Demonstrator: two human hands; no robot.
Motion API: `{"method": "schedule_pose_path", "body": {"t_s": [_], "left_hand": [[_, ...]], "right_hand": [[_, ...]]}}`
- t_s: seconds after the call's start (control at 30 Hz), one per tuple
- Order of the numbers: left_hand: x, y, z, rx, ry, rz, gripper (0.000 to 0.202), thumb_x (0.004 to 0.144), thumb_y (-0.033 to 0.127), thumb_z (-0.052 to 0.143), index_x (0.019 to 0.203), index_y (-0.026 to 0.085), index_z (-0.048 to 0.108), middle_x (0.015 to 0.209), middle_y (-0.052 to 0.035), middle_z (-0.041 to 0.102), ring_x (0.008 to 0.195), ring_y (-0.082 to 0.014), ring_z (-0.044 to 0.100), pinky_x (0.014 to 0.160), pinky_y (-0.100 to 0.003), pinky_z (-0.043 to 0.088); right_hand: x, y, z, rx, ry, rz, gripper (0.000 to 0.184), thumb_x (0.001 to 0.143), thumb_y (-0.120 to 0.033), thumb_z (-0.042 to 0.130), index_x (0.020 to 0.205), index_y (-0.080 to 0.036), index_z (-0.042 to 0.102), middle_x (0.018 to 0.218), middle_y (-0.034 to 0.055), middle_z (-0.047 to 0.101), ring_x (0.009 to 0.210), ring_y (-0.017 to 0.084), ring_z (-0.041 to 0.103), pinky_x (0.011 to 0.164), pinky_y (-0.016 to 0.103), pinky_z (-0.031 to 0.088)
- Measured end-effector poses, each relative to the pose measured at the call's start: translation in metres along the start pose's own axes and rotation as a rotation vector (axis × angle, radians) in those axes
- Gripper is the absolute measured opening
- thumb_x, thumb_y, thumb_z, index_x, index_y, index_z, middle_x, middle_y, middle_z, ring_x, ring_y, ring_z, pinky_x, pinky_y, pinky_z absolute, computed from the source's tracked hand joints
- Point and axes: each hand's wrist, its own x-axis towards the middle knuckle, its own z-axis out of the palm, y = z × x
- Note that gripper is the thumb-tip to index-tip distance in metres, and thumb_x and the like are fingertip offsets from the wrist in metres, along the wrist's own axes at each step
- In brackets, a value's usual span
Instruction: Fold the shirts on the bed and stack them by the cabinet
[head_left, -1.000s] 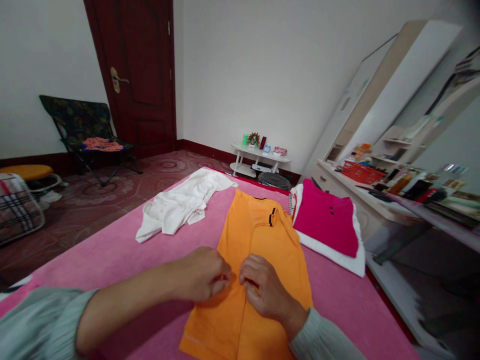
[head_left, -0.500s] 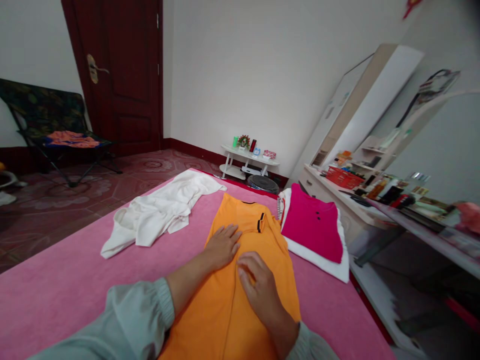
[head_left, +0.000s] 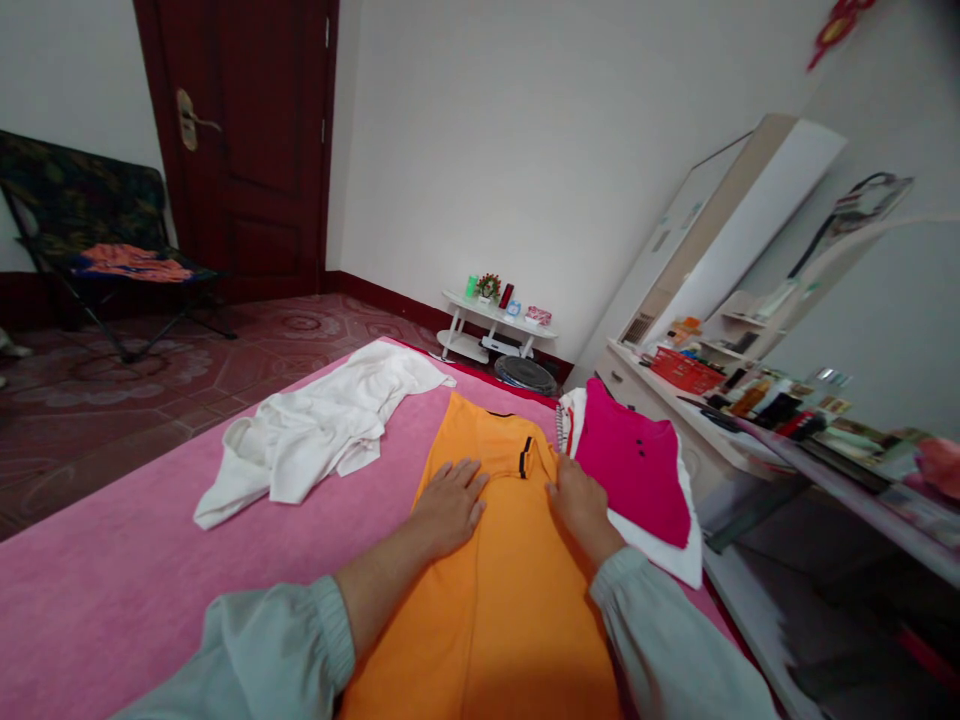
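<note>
An orange shirt [head_left: 501, 590] with a black collar trim lies lengthwise on the pink bed cover [head_left: 135, 590], folded into a narrow strip. My left hand [head_left: 450, 503] rests flat on its upper left part, fingers stretched out. My right hand [head_left: 578, 504] presses on the shirt's upper right edge, close to the sleeve trim, fingers curled down onto the cloth; I cannot see whether they pinch it. Both forearms wear pale grey-green sleeves.
A crumpled white garment [head_left: 319, 430] lies left of the orange shirt. A folded magenta shirt [head_left: 636, 465] sits on a folded white one at the bed's right edge. A cluttered dresser [head_left: 750, 420] stands right; a small white table [head_left: 499, 322], folding chair [head_left: 90, 240] and door lie beyond.
My hands left the middle of the shirt and slid up it. The left opened flat near the collar; the right moved out to the shirt's upper right edge.
</note>
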Motion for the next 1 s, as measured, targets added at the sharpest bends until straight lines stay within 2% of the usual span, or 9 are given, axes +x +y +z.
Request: {"method": "schedule_pose_path", "body": {"t_s": [0.1, 0.17, 0.33, 0.4, 0.6, 0.77, 0.83, 0.9, 1.0], "left_hand": [[0.000, -0.001, 0.000, -0.011, 0.001, -0.005, 0.048, 0.095, 0.035, 0.035, 0.139, 0.020, 0.045, 0.150, -0.0092, 0.037, 0.139, -0.0249, 0.031, 0.115, -0.046, 0.023], [0.000, -0.002, 0.001, -0.017, 0.005, -0.002, 0.048, 0.095, 0.035, 0.034, 0.140, 0.020, 0.045, 0.150, -0.0093, 0.037, 0.139, -0.0251, 0.031, 0.115, -0.046, 0.022], [0.000, -0.003, 0.004, -0.041, 0.034, 0.014, 0.047, 0.095, 0.034, 0.035, 0.137, 0.019, 0.047, 0.148, -0.0108, 0.040, 0.138, -0.0255, 0.032, 0.115, -0.047, 0.022], [0.000, -0.003, 0.004, -0.049, 0.034, 0.013, 0.048, 0.094, 0.034, 0.036, 0.138, 0.018, 0.045, 0.148, -0.0111, 0.040, 0.138, -0.0255, 0.033, 0.115, -0.046, 0.022], [-0.001, -0.002, 0.002, -0.047, 0.012, -0.010, 0.048, 0.094, 0.034, 0.036, 0.139, 0.018, 0.046, 0.150, -0.0108, 0.036, 0.139, -0.0264, 0.030, 0.115, -0.048, 0.021], [-0.001, 0.000, -0.002, -0.049, 0.012, -0.008, 0.048, 0.094, 0.033, 0.036, 0.138, 0.017, 0.048, 0.150, -0.0115, 0.038, 0.139, -0.0263, 0.032, 0.115, -0.047, 0.022], [-0.001, 0.000, -0.003, -0.049, 0.013, -0.005, 0.048, 0.094, 0.034, 0.036, 0.138, 0.017, 0.047, 0.150, -0.0112, 0.038, 0.139, -0.0262, 0.032, 0.115, -0.047, 0.022], [-0.001, -0.001, -0.003, -0.046, 0.009, -0.004, 0.049, 0.094, 0.034, 0.035, 0.139, 0.018, 0.046, 0.150, -0.0108, 0.037, 0.139, -0.0262, 0.031, 0.115, -0.047, 0.022], [-0.001, -0.002, -0.002, -0.045, 0.001, -0.004, 0.049, 0.094, 0.035, 0.034, 0.139, 0.018, 0.046, 0.150, -0.0106, 0.037, 0.139, -0.0263, 0.031, 0.115, -0.047, 0.022]], "right_hand": [[0.014, -0.016, -0.011, -0.141, -0.066, 0.018, 0.026, 0.086, -0.017, 0.049, 0.105, -0.012, 0.066, 0.099, 0.0185, 0.069, 0.093, 0.028, 0.066, 0.077, 0.034, 0.047], [0.017, -0.031, -0.015, -0.111, 0.018, 0.032, 0.027, 0.088, -0.018, 0.044, 0.101, -0.012, 0.067, 0.097, 0.0189, 0.069, 0.093, 0.028, 0.066, 0.077, 0.034, 0.047], [-0.006, -0.076, -0.007, 0.301, 0.043, -0.459, 0.027, 0.082, -0.018, 0.053, 0.104, -0.018, 0.069, 0.105, 0.0075, 0.070, 0.097, 0.019, 0.063, 0.085, 0.025, 0.044], [-0.012, -0.082, 0.000, 0.384, 0.025, -0.530, 0.025, 0.085, -0.020, 0.049, 0.100, -0.019, 0.069, 0.102, 0.0043, 0.070, 0.096, 0.016, 0.063, 0.086, 0.023, 0.043], [0.025, -0.038, 0.016, 0.357, 0.263, -0.085, 0.039, 0.080, -0.012, 0.042, 0.115, -0.009, 0.060, 0.114, 0.0153, 0.064, 0.106, 0.023, 0.059, 0.090, 0.029, 0.043], [0.051, -0.016, 0.036, 0.328, 0.106, 0.123, 0.065, 0.080, -0.031, 0.056, 0.136, -0.003, 0.041, 0.114, 0.0199, 0.064, 0.097, 0.026, 0.063, 0.077, 0.030, 0.046], [0.053, -0.017, 0.042, 0.347, 0.105, 0.075, 0.051, 0.078, -0.034, 0.058, 0.122, -0.009, 0.058, 0.100, 0.0142, 0.070, 0.086, 0.023, 0.065, 0.070, 0.028, 0.045], [0.055, -0.017, 0.043, 0.363, 0.111, 0.039, 0.025, 0.074, -0.029, 0.061, 0.088, -0.012, 0.071, 0.075, 0.0089, 0.071, 0.069, 0.020, 0.063, 0.061, 0.026, 0.041], [0.061, -0.009, 0.030, 0.389, 0.175, 0.060, 0.017, 0.070, -0.021, 0.057, 0.057, -0.014, 0.065, 0.055, 0.0062, 0.064, 0.056, 0.017, 0.057, 0.055, 0.025, 0.036]]}}
